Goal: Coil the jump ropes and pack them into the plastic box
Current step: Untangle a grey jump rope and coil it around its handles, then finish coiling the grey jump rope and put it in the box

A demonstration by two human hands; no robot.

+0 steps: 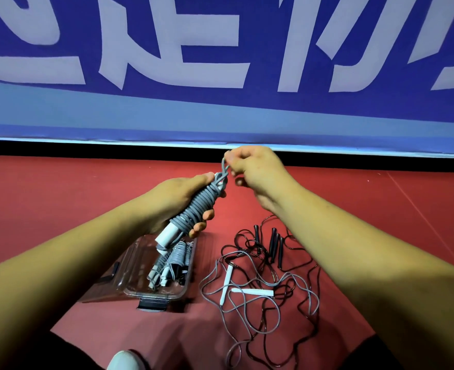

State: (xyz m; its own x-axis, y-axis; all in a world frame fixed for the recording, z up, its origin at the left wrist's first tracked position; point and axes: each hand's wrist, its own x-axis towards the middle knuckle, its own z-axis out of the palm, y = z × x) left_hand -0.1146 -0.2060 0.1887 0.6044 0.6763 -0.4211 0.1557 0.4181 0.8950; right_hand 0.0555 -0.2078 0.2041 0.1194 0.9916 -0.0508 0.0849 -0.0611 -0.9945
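Gripping the wound grey rope bundle around its middle, the left hand has its fingers curled over the coils, with the white handles sticking out at the seven o'clock end. The right hand pinches the free tail of cord at the bundle's one o'clock end. The plastic box sits open on the red floor at six o'clock of the bundle and holds several coiled ropes. A loose grey rope tangled with black ropes lies on the floor at three o'clock of the box, just beside it. Assessment: the cord looks light, limp and springy, likely to unwind unless the tail is tucked, and its smooth sheath may slip. Recommended hold: across the wraps, close to the rigid handles, which offer the firmest purchase.
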